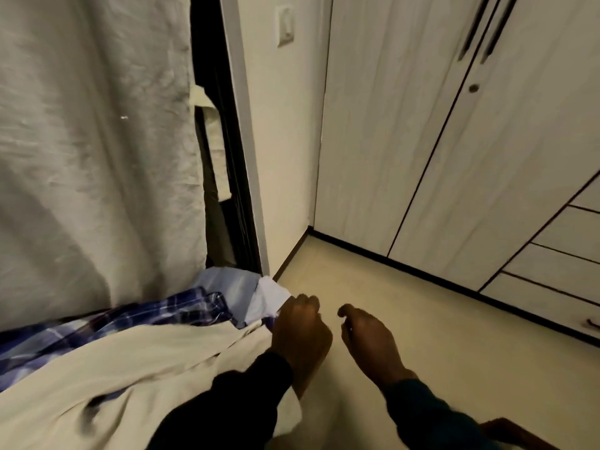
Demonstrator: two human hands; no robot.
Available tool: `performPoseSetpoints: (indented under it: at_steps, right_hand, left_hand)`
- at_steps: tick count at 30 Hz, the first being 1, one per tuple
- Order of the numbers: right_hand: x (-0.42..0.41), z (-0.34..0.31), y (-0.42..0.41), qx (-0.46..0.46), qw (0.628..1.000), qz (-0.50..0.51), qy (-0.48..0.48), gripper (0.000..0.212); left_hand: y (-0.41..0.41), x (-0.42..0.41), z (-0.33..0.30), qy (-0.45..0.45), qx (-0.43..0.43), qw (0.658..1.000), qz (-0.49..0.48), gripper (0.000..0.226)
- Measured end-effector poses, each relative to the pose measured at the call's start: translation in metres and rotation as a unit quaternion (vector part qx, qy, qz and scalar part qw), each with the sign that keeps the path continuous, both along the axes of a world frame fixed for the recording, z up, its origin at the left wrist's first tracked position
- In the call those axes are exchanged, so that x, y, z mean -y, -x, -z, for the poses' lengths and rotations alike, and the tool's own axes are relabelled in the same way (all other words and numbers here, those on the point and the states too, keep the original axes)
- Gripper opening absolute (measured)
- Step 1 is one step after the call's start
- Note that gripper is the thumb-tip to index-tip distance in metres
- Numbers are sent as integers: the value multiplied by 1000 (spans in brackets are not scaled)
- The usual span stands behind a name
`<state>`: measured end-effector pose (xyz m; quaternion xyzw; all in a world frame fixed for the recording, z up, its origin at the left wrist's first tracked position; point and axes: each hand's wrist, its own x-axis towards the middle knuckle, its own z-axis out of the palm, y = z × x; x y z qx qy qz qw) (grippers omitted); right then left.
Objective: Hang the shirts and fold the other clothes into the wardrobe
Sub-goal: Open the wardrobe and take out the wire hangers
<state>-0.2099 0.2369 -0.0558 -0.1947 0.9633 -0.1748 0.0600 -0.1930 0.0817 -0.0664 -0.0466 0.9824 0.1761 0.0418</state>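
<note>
A pile of clothes lies at the lower left: a cream garment (136,368) on top, a blue plaid shirt (156,315) under it, and a pale blue and white piece (256,295) at the right end. My left hand (300,329) has its fingers curled at the edge of the white piece, gripping the cloth. Just to its right, my right hand (367,339) hovers above the floor with loosely curled fingers and holds nothing. The wardrobe (487,151) with white doors and drawers stands at the right, its doors closed.
A cream curtain (97,151) hangs at the left, in front of a dark window frame (227,151). A wall switch (285,26) sits on the narrow wall strip. The beige floor (438,336) runs between the pile and the wardrobe. A brown wooden object (513,433) shows at the bottom right.
</note>
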Motion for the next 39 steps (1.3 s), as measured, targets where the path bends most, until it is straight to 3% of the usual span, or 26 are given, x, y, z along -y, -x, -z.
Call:
performPoseSetpoints:
  at_steps: [4, 9, 17, 23, 32, 39]
  right_hand:
    - [-65, -4, 72, 9, 1000, 9, -18, 27]
    - [-116, -9, 158, 9, 999, 40, -16, 25]
    - [-146, 11, 283, 13, 999, 45, 16, 21]
    - [-150, -5, 395, -83, 990, 90, 62, 18]
    - [-187, -98, 575, -189, 956, 126, 184, 11]
    - [-219, -181, 681, -225, 916, 124, 309, 11]
  left_hand:
    - [59, -58, 3, 6, 41, 999, 14, 27]
    - [131, -109, 8, -26, 30, 999, -7, 24]
    - [258, -138, 4, -77, -25, 995, -62, 25]
    - [386, -150, -8, -133, -129, 979, -85, 25]
    - [598, -200, -114, -207, -289, 934, -27, 15]
    - [722, -244, -215, -303, -385, 872, -2, 13]
